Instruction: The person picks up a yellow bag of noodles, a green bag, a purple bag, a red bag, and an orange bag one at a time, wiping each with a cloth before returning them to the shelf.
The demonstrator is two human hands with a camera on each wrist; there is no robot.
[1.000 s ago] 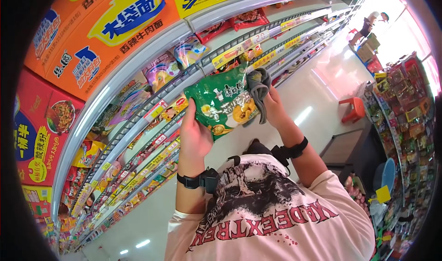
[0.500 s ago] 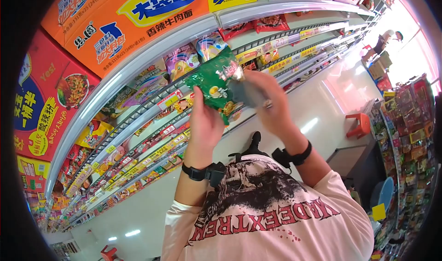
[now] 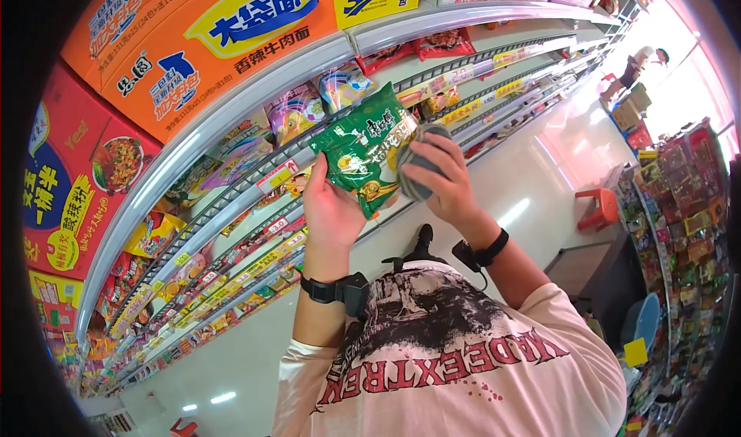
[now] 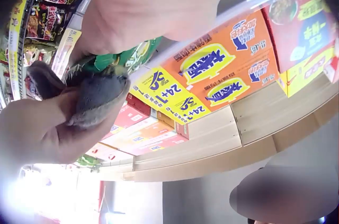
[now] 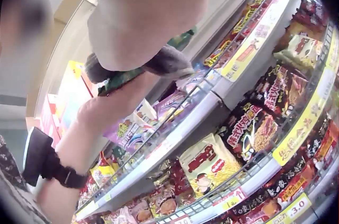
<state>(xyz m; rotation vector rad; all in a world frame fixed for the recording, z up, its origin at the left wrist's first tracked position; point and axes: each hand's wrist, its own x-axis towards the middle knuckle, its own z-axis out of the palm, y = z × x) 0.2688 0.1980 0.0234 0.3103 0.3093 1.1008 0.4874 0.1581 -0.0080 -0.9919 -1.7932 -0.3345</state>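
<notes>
In the head view my left hand [image 3: 332, 209] grips the lower left side of a shiny green food packet [image 3: 359, 155], its thumb over the printed front. White lettering and golden food pieces are printed on that front. My right hand [image 3: 448, 178] holds a bunched grey cloth [image 3: 417, 171] against the packet's right side, fingers curled over it. The left wrist view shows the cloth [image 4: 100, 97] folded in the right hand, with a strip of green packet [image 4: 140, 54] behind. From the right wrist, the hand hides most of the packet, and cloth [image 5: 167, 62] sticks out beside it.
Shelves with wire fronts hold bagged snacks and noodles, such as a purple bag [image 3: 293, 113]. Orange noodle cartons [image 3: 224, 40] stand on top. Across the aisle are a red stool [image 3: 597, 208], a blue basin [image 3: 642, 317] and a packed rack [image 3: 683, 229]. Another person [image 3: 637, 65] is far off.
The cloth, hanging loosely at the packet's right edge a second ago, is now bunched under the right fingers over the packet's right side. The right hand moved across the packet; the left hand keeps its hold.
</notes>
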